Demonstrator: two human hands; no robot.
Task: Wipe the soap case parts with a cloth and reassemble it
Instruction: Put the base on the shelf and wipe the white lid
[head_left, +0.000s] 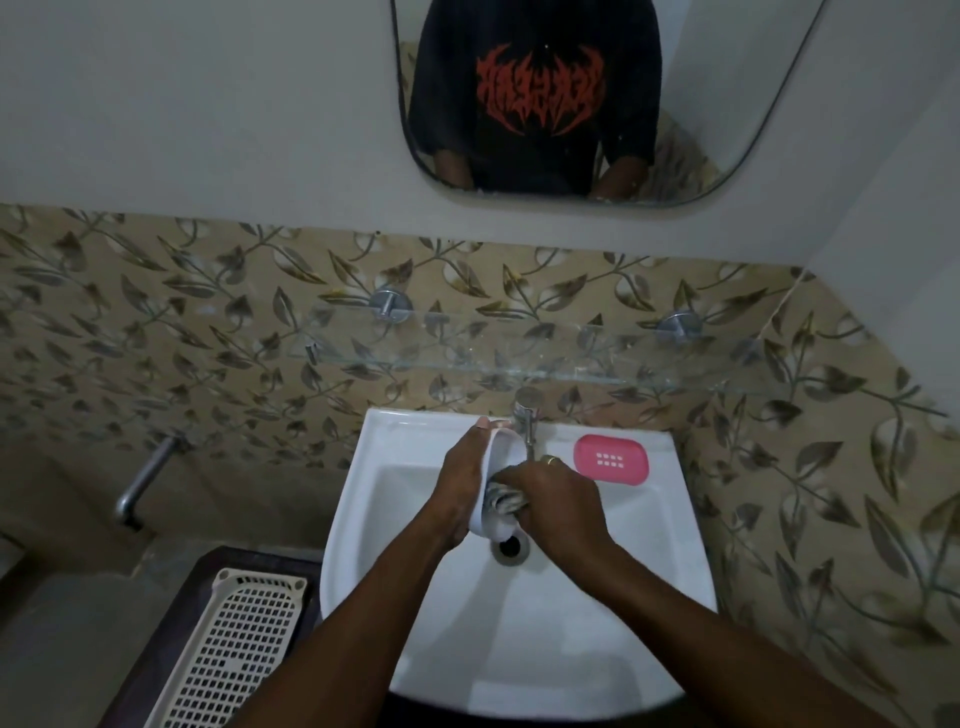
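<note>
My left hand (462, 480) held the white soap case part (500, 457) upright over the sink (649, 545), its grip wrapped around the part's outer edge with a fingertip hooked over the top rim. My right hand (553, 501) pressed a crumpled grey cloth (505, 500) into the part's hollow, grip closed on the cloth — only a small fold of it showed between the two hands. The pink soap case part (611, 459), with a block of small drain holes, lay flat on the sink's back ledge, just right of the tap (527, 415) and apart from both hands. The drain (510, 545) was partly hidden behind the white part's lower end. In the mirror (727, 104) a dark shirt carried a red jagged print — its lettering could not be read. A cream perforated tray (228, 649) lay at lower left, cut off by the frame edge. No brand mark was legible on either case part.
</note>
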